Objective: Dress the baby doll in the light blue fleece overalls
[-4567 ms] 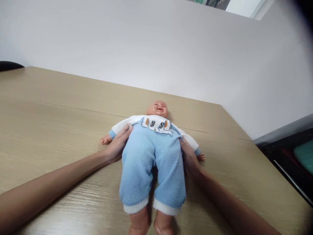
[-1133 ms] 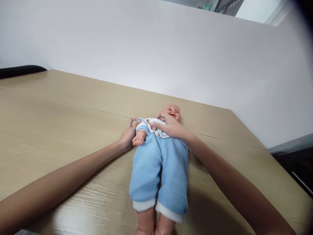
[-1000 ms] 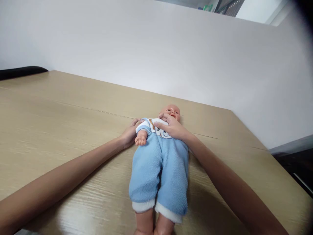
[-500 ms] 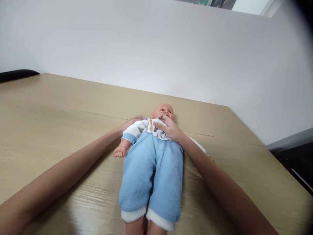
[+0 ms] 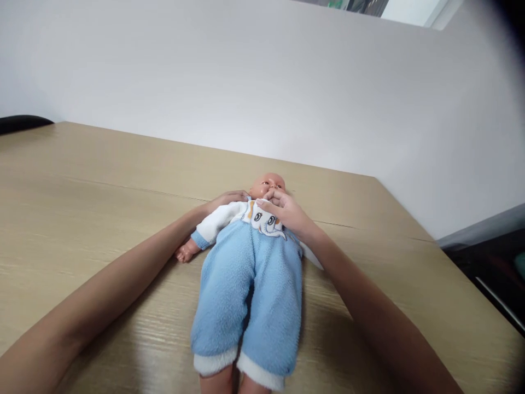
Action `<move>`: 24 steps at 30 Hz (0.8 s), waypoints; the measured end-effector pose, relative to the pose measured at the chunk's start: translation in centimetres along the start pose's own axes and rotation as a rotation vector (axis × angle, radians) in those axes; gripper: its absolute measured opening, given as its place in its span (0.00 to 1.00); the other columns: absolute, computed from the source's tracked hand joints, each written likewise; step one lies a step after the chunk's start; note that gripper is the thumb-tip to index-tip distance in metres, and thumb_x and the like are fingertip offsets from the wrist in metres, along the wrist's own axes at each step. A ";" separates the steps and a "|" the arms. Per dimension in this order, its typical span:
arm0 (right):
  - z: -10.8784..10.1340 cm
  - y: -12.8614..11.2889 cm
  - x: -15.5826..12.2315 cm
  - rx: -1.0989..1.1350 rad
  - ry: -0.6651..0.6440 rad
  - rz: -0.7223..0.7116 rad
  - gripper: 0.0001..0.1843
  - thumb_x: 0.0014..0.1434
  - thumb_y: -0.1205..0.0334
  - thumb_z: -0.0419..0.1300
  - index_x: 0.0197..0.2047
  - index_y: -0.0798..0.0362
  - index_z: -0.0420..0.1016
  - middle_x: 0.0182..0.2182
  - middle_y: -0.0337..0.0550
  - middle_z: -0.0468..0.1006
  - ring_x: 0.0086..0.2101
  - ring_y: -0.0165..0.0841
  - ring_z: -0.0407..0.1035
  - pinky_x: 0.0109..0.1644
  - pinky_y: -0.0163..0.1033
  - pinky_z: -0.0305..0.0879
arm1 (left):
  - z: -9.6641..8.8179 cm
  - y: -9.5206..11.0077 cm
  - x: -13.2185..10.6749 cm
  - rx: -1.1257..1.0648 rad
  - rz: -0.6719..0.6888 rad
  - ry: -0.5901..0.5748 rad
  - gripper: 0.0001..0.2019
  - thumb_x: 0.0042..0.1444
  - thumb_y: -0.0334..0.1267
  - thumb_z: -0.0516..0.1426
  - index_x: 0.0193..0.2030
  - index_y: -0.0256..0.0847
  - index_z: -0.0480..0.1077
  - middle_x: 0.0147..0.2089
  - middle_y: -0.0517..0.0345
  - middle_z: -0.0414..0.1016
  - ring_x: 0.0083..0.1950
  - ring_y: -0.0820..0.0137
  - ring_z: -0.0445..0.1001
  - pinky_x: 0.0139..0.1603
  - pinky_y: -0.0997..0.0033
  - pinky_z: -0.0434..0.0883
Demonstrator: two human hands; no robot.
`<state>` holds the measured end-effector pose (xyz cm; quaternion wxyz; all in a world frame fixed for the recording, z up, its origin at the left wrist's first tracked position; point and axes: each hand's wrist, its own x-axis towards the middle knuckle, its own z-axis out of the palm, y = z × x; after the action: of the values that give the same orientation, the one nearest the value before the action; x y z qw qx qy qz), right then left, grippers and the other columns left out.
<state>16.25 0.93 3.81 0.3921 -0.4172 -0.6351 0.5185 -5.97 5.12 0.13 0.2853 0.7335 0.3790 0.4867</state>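
Observation:
A baby doll (image 5: pixel 267 186) lies on its back on the table, its head away from me. It wears a fleece romper (image 5: pixel 246 284) with light blue legs, a white top and an elephant face on the chest. My left hand (image 5: pixel 227 201) is at the shoulder on the left, fingertips closed at the neckline edge. Over the upper chest, my right hand (image 5: pixel 287 213) is bent, thumb and fingers pinching the collar below the chin. The doll's arm on the left, in a white sleeve (image 5: pixel 215 223), lies out to the side. My right hand and forearm hide its other arm.
The wooden table (image 5: pixel 123 219) has a seam across it and meets a plain pale wall (image 5: pixel 246 82). A flat white piece (image 5: pixel 312 256) sticks out beside the doll, under my right forearm. Dark objects stand past the table's right edge, and a black curved edge (image 5: pixel 24 123) shows at far left.
My right hand has shifted up toward the collar, uncovering the elephant face. The doll's arm on the left lies further out. The view has moved slightly to the right.

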 end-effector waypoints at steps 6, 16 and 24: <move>-3.9 -1.1 -4.9 -0.720 0.134 0.014 0.16 0.68 0.45 0.62 0.41 0.48 0.81 0.38 0.42 0.84 0.41 0.42 0.76 0.45 0.46 0.66 | -3.2 -0.2 2.1 0.067 -0.129 -0.430 0.11 0.59 0.41 0.56 0.40 0.41 0.80 0.41 0.53 0.84 0.41 0.59 0.81 0.44 0.59 0.79; -8.4 4.7 -17.1 -0.933 0.287 -0.070 0.30 0.63 0.44 0.68 0.64 0.44 0.69 0.59 0.53 0.76 0.59 0.54 0.71 0.63 0.60 0.68 | 2.3 8.1 0.8 0.372 0.351 -0.379 0.08 0.69 0.40 0.56 0.49 0.40 0.73 0.50 0.46 0.77 0.57 0.52 0.73 0.63 0.49 0.69; -9.2 6.2 -19.0 -0.587 0.451 -0.004 0.28 0.58 0.49 0.72 0.59 0.47 0.73 0.54 0.53 0.81 0.53 0.51 0.78 0.61 0.60 0.73 | 7.3 8.4 1.0 0.526 0.357 -0.477 0.07 0.71 0.40 0.61 0.43 0.40 0.76 0.43 0.47 0.81 0.49 0.52 0.78 0.53 0.53 0.70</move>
<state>32.14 -13.08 -2.08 0.3868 -0.6146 -0.6551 0.2085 3.44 0.92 4.60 0.0786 0.9283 0.2806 0.2309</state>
